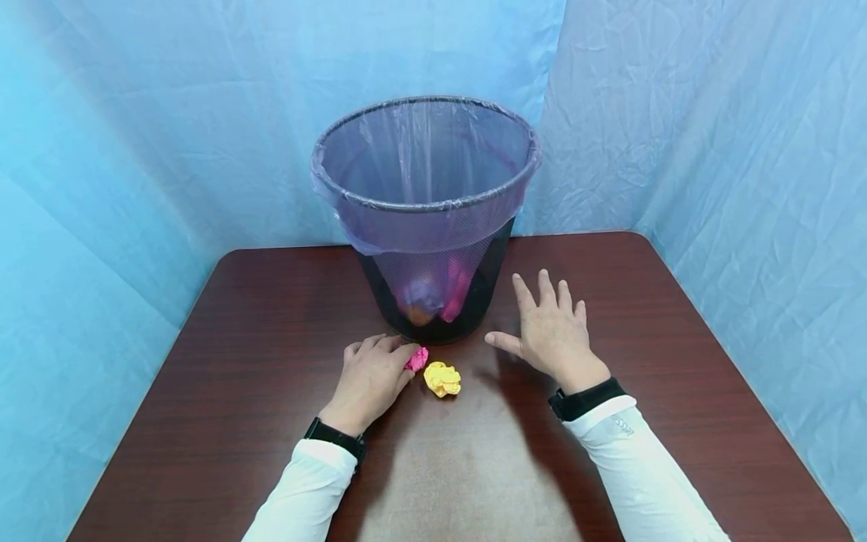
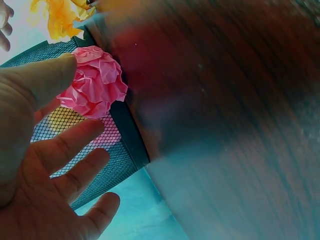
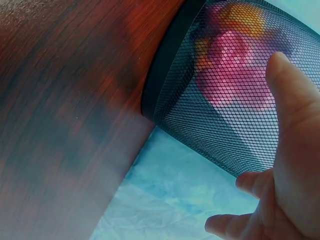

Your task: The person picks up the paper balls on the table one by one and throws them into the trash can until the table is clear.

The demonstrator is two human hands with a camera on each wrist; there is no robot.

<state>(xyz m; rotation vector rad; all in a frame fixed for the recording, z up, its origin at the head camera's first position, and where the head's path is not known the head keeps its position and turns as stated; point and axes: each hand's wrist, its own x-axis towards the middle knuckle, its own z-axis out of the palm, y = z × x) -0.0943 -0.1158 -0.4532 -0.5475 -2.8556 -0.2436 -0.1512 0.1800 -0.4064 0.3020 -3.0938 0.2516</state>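
My left hand (image 1: 372,380) is low over the table at the foot of the bin. It pinches a crumpled pink paper ball (image 2: 95,82) between thumb and index finger, while the other fingers are spread apart. Just right of it on the table lies a crumpled yellow paper ball (image 1: 442,379). My right hand (image 1: 555,339) holds nothing; its fingers are spread, palm down, to the right of the bin. A black mesh waste bin (image 1: 498,260) with a translucent purple liner (image 1: 433,226) stands behind both hands. Through its mesh, pink and orange-yellow crumpled pieces (image 3: 232,47) show.
The dark brown wooden table (image 1: 271,301) has rounded back corners, and the bin stands near its back edge. Light blue cloth (image 1: 203,113) hangs behind and on both sides.
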